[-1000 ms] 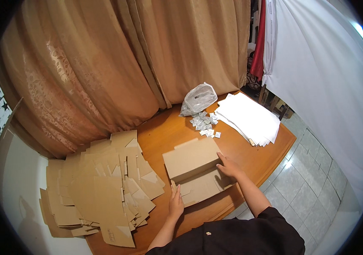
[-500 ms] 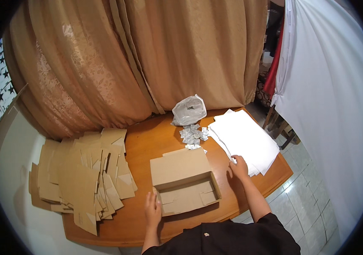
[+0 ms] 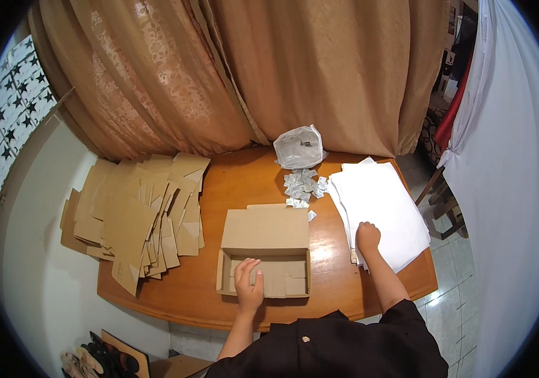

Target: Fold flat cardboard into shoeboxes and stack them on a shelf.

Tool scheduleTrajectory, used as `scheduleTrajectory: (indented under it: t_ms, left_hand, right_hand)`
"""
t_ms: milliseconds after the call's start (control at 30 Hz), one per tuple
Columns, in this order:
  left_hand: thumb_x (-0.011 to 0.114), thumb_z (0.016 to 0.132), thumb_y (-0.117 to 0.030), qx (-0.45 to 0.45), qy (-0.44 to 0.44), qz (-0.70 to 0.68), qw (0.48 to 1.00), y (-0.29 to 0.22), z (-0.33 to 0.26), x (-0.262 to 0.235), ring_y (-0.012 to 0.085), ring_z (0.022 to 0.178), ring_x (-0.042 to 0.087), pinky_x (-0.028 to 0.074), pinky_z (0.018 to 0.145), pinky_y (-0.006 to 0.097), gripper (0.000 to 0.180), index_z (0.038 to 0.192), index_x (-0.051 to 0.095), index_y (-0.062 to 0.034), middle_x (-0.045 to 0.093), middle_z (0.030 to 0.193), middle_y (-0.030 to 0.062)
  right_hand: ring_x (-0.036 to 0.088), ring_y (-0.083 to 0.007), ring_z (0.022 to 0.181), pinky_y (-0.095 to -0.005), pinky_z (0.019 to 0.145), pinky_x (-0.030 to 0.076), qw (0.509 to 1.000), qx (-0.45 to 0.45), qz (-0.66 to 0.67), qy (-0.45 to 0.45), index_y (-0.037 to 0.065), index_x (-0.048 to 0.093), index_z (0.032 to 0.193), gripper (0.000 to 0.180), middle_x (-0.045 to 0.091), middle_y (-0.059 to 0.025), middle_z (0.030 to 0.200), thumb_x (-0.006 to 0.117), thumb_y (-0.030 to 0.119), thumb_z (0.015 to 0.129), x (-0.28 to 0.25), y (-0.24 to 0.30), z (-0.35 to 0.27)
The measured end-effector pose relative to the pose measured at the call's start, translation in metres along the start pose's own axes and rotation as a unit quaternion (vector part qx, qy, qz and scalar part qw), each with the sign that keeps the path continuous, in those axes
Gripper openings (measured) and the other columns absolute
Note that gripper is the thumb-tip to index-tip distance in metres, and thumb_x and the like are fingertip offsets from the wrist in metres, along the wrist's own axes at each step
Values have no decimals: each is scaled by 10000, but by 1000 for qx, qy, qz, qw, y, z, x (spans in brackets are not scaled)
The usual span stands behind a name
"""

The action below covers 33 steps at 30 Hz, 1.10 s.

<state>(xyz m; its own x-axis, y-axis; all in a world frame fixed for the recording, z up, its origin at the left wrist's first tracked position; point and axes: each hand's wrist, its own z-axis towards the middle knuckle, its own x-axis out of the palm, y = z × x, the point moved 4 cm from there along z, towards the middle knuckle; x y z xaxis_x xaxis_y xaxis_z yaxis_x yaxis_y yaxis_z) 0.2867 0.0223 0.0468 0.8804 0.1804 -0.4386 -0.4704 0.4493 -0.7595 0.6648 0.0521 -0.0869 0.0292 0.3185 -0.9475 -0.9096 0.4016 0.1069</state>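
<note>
An open cardboard box [image 3: 265,228] stands in front of me on the wooden table, its lid flap folded back away from me. My left hand [image 3: 249,285] is over the box's near side, thumb and fingers apart, holding nothing. To the right lies a stack of white paper sheets [image 3: 386,201] with uneven edges. My right hand [image 3: 368,238] is closed at the stack's left edge, fingers curled on the paper; its fingertips are hidden, so how many sheets they grip does not show.
Flat cardboard pieces [image 3: 140,214] lie heaped at the table's left. Small silvery-grey packets [image 3: 301,186] are scattered beyond the box, in front of a translucent plastic bag [image 3: 299,147]. Brown curtains [image 3: 320,75] hang behind the wooden table [image 3: 235,179]. Shoes [image 3: 102,356] sit below, at lower left.
My left hand has moved from the box's left side to over its near part. The right hand has turned and closed further at the paper edge. The view has shifted.
</note>
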Motion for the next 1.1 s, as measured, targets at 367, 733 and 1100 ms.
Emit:
scheduleTrajectory:
  t_ms: [367,733,1100]
  left_hand:
    - [553,877,-110,-144,344,-285,883,-11,25,203,136,857,576,468,750,258,294,1147,529,5,592,936,77]
    - [698,737,-258,-201,122,209,949,-3,65,361,351,998,566,458,861,428,576,1226,460,-67,580,1084,176]
    - [692,760,-307,-140,126,110,976,9,78,352,287,687,627,474,635,388,252,771,662,-57,661,763,113]
  right_hand:
    - [581,-338,699,-451,633,479,986,-58,150,32,32,585,734,77,601,-144,750,547,99,731,-21,-12,-20]
    - [127,-391,1361,-626,1036,119,966,224,112,61,112,280,1400,777,191,-238,1451,641,342,752,-65,-83,-40]
    - [72,-400,1370,-628,1039,68,954,215,134,160,74,268,1411,686,133,-266,1463,473,446,873,-32,-92,-59]
